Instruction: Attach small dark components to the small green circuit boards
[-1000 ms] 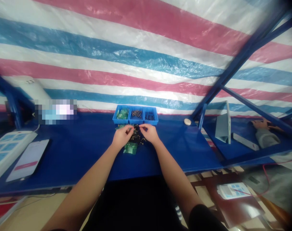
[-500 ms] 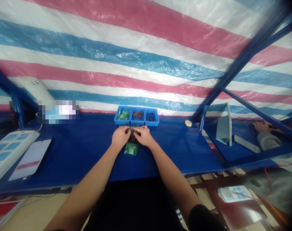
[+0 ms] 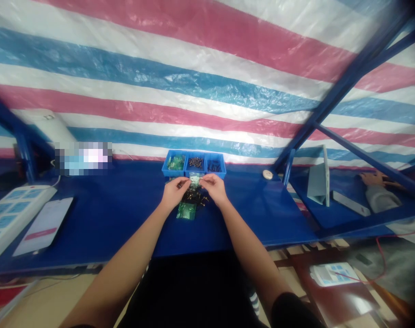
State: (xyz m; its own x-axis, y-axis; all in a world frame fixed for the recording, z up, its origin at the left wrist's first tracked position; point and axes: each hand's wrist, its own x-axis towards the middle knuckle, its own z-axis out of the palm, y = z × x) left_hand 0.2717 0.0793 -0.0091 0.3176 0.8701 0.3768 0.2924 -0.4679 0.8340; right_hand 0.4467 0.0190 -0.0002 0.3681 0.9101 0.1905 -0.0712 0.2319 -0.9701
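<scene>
Between my left hand (image 3: 173,192) and my right hand (image 3: 215,187) a small clear, greenish plastic bag (image 3: 195,178) is stretched upright. Fingertips pinch it at either side. Just below it lies a loose pile of dark and brass-coloured screws (image 3: 194,197), partly hidden by my hands. A flat green plastic bag (image 3: 186,211) rests on the blue table nearer to me, touching the pile's front. Behind my hands stand three joined blue bins: the left bin (image 3: 173,173) has green bags, the middle bin (image 3: 195,173) small metal screws, the right bin (image 3: 216,174) dark pieces.
On the left of the blue table (image 3: 125,228) lie a phone (image 3: 43,226) and a white power strip (image 3: 18,212). A round whitish object (image 3: 267,174) sits at the back right. Beyond the blue frame are a standing tablet (image 3: 319,182) and another person's hand (image 3: 371,178).
My hands have moved apart and slightly up. The small bag shows spread between them now, and more of the screw pile beneath is uncovered.
</scene>
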